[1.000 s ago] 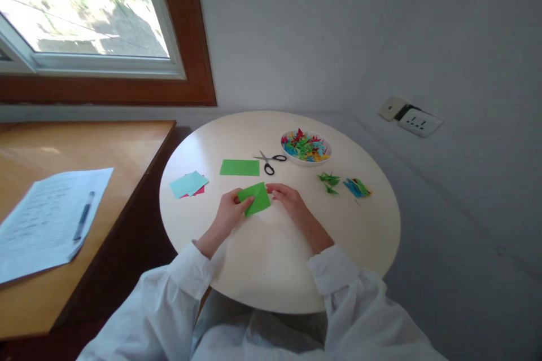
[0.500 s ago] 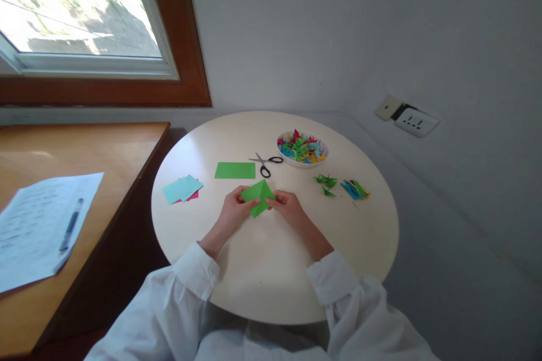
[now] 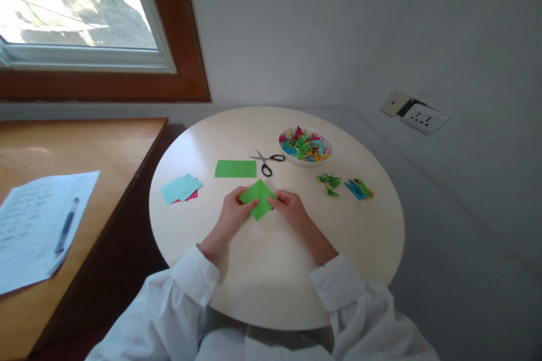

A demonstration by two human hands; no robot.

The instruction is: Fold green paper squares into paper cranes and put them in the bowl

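Observation:
Between my hands is a square of green origami paper [image 3: 259, 194], turned so one corner points away from me, with a crease at its upper part. My left hand [image 3: 235, 208] pinches its left corner, thumb on top. At the right corner, my right hand [image 3: 291, 205] grips it between thumb and fingers. Just beyond lies a green paper rectangle [image 3: 235, 168], with open scissors [image 3: 267, 162] with black handles to its right. Light blue paper pieces [image 3: 182, 188] over red ones lie to the left of my hands.
A white bowl [image 3: 305, 163] of colourful folded paper cranes stands at the back of the round white table [image 3: 271, 293]. Several green folded cranes [image 3: 330, 182] and a pile of coloured paper strips [image 3: 359, 189] lie right. A wooden desk [image 3: 97, 141] with written sheets [image 3: 38, 225] and a pen [image 3: 66, 225] stands left.
My right hand has moved from beside the green paper to gripping its right corner. The paper has been turned from a tilted position to stand corner-up between both hands.

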